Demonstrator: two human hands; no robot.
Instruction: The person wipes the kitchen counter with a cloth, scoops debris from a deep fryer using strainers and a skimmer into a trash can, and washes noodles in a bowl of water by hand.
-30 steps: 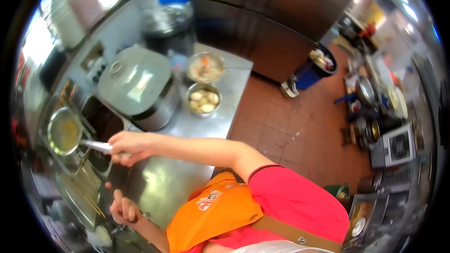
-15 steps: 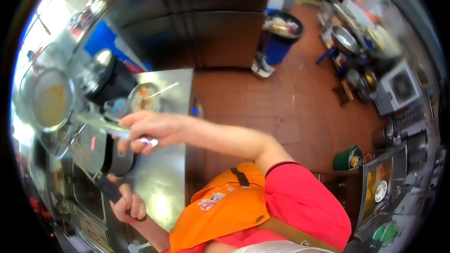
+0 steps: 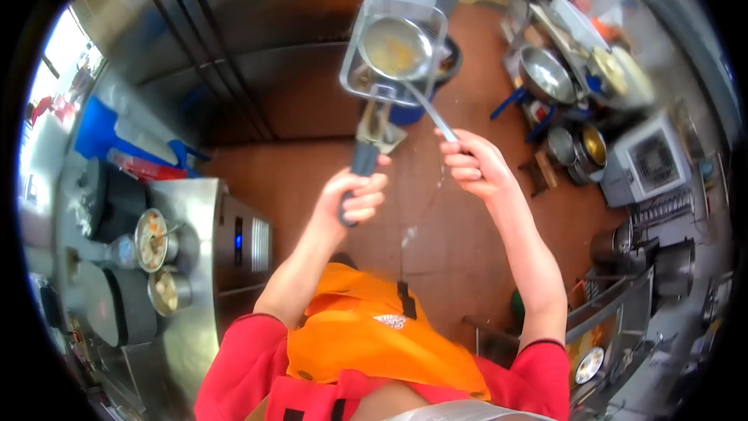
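My left hand is closed around the black handle of a rectangular wire fryer basket, held out in front of me above the floor. In my right hand is the metal handle of a round strainer. The strainer's bowl overlaps the basket in view and has yellowish bits in it. Whether the strainer rests in the basket or hovers over it, I cannot tell.
Behind the basket stands a blue bin, partly hidden. To the left, a steel counter bears a bowl of food and a smaller pot. A large metal bowl and a white appliance are at the right.
My view and body have turned right, away from the counter. Both hands have carried the fryer basket and strainer from over the counter side to above the floor near the bin.
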